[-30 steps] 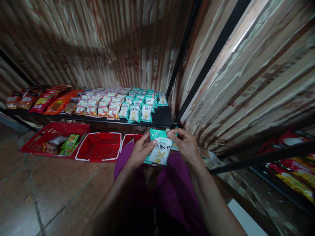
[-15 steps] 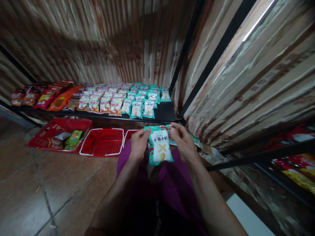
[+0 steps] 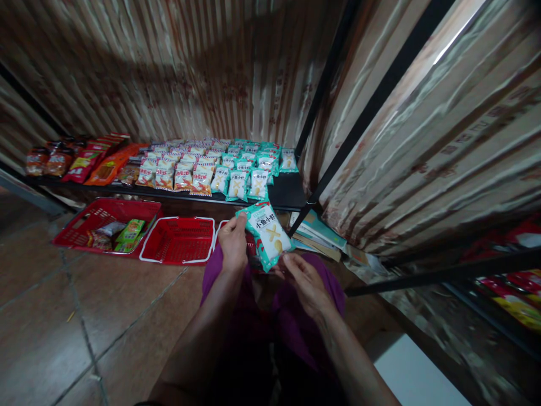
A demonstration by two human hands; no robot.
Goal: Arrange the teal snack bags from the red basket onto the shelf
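A teal and white snack bag (image 3: 273,234) with a picture of yellow snack pieces is held tilted above my knees, in front of the shelf. My left hand (image 3: 234,242) pinches its upper left corner between thumb and fingers. At the bag's lower right edge, the thumb and fingers of my right hand (image 3: 302,277) close on the rim; the fingertips behind it are partly hidden. Matching teal bags (image 3: 239,183) stand in rows at the right part of the black shelf (image 3: 287,192). To their left are rows of white and red snack bags (image 3: 183,176).
Orange and red packets (image 3: 107,167) fill the shelf's left part. Below stand a red basket (image 3: 70,228) with several packets, another red basket (image 3: 177,259), and a third behind my left hand. Books (image 3: 319,231) lie beside the black shelf post (image 3: 338,152). A white box (image 3: 416,372) is at lower right.
My right hand has let go of the bag's top right corner and moved down to its lower right edge. The bag has tilted and risen slightly, with my left hand still on its corner.
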